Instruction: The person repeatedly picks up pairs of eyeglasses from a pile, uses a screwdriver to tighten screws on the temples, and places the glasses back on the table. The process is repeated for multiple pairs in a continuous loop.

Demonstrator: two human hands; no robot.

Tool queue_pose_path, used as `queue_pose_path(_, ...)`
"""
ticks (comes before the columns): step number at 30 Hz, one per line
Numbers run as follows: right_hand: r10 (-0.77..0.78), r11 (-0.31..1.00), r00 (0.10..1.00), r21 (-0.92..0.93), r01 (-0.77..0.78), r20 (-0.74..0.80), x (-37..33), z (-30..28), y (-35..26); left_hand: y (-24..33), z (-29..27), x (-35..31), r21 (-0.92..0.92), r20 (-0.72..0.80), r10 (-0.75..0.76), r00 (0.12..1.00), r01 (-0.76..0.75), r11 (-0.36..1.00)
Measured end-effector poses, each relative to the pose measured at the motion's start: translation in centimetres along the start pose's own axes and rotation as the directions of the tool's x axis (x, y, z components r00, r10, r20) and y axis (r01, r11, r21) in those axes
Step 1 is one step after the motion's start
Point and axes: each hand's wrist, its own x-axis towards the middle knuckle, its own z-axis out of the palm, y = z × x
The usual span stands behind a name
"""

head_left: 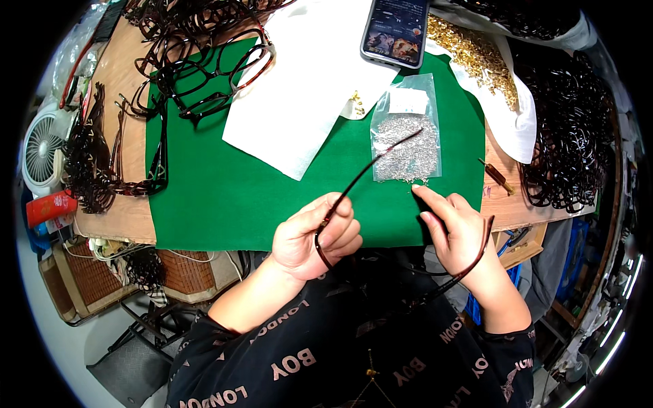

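Observation:
My left hand (318, 234) is closed around a dark brown eyeglass frame (360, 175). One temple points up and right from my fist, its tip over a clear plastic bag (435, 112). Below, the rest of the frame blends into my dark shirt, and its other temple rises beside my right wrist. My right hand (457, 230) has its index finger stretched to a few small silver screw-like pieces (416, 182) at the bag's lower edge. Its thumb stands apart from that finger, and the other fingers are partly curled. Many such silver pieces (407, 153) fill the bag, which lies flat.
A green mat (204, 211) covers the wooden table. White paper (289, 115) and a phone (396, 30) lie behind. Piled eyeglass frames (204, 75) sit left, more dark frames (568, 149) right. Gold-coloured pieces (476, 58) rest on white cloth near a small screwdriver (498, 178). A fan (45, 151) stands far left.

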Motion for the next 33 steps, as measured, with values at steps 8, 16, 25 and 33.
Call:
queue_pose_path(8, -0.017, 0.998, 1.000, -0.061, 0.017, 0.010, 0.1, 0.0, -0.3, 0.1, 0.0, 0.1, 0.063, -0.014, -0.022, 1.000, 0.023, 0.998)
queue_pose_path(16, -0.002, 0.990, 1.000, -0.138, 0.005, 0.023, 0.0, 0.0, -0.4, 0.1, 0.0, 0.1, 0.065, -0.017, -0.044, 0.999, 0.045, 0.997)
queue_pose_path(25, -0.199, 0.148, 0.633, 0.661, -0.735, 0.748, 2.6, -0.5, -4.1, 0.1, -0.5, -0.2, 0.084, -0.049, -0.057, 0.997, 0.061, 0.995)
queue_pose_path(33, -0.152, 0.064, 0.622, 0.636, -0.769, 0.768, 2.4, 0.1, -4.6, 0.2, -0.2, -0.6, 0.131, -0.136, -0.073, 0.988, 0.091, 0.987)
